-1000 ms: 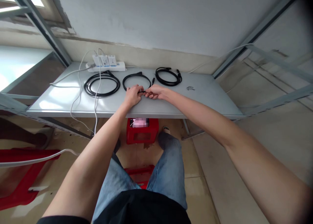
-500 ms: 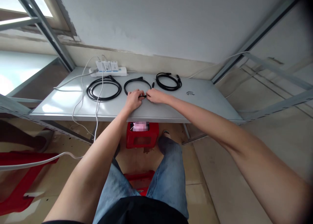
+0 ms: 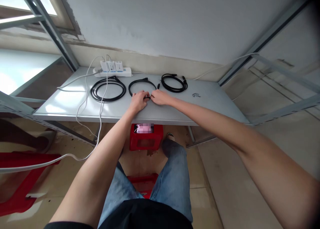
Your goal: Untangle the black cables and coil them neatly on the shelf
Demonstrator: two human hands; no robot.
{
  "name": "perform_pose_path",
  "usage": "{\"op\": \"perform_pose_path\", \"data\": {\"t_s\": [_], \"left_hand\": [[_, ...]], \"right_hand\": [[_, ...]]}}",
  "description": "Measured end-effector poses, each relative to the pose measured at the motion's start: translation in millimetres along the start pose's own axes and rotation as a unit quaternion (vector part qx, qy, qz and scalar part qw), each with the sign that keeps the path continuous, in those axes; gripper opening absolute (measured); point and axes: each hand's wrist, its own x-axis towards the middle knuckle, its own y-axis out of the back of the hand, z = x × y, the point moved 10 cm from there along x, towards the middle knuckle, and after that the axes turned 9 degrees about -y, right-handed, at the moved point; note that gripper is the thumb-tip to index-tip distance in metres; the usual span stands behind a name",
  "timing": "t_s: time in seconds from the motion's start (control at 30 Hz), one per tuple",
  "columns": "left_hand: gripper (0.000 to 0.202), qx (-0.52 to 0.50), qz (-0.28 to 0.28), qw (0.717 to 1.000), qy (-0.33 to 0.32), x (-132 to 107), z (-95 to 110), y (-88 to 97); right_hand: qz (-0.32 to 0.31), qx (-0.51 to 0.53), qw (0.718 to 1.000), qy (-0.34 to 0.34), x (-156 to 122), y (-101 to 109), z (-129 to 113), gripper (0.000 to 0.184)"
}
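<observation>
Three coiled black cables lie in a row on a grey metal shelf [image 3: 215,104]. My left hand [image 3: 139,101] and my right hand [image 3: 159,97] meet at the near edge of the middle cable coil [image 3: 142,83], both with fingers curled and pinching the cable between them. A larger cable coil [image 3: 108,89] lies to the left and a smaller cable coil [image 3: 174,82] to the right, neither touched.
A white power strip [image 3: 113,70] with white plugs sits at the shelf's back left; white cords [image 3: 86,99] trail off the front edge to the floor. A red stool [image 3: 145,137] stands under the shelf, another red stool [image 3: 17,185] at far left. Metal rack posts flank both sides.
Both hands stay pinched on the middle coil's near edge; only the view has shifted slightly.
</observation>
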Motion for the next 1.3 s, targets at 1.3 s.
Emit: {"op": "perform_pose_path", "data": {"t_s": [1.3], "left_hand": [[0.018, 0.011, -0.003, 1.000, 0.002, -2.2, 2.5, 3.0]], "right_hand": [[0.103, -0.398, 0.872, 0.264, -24.9, -14.6, -29.0, 0.043]]}}
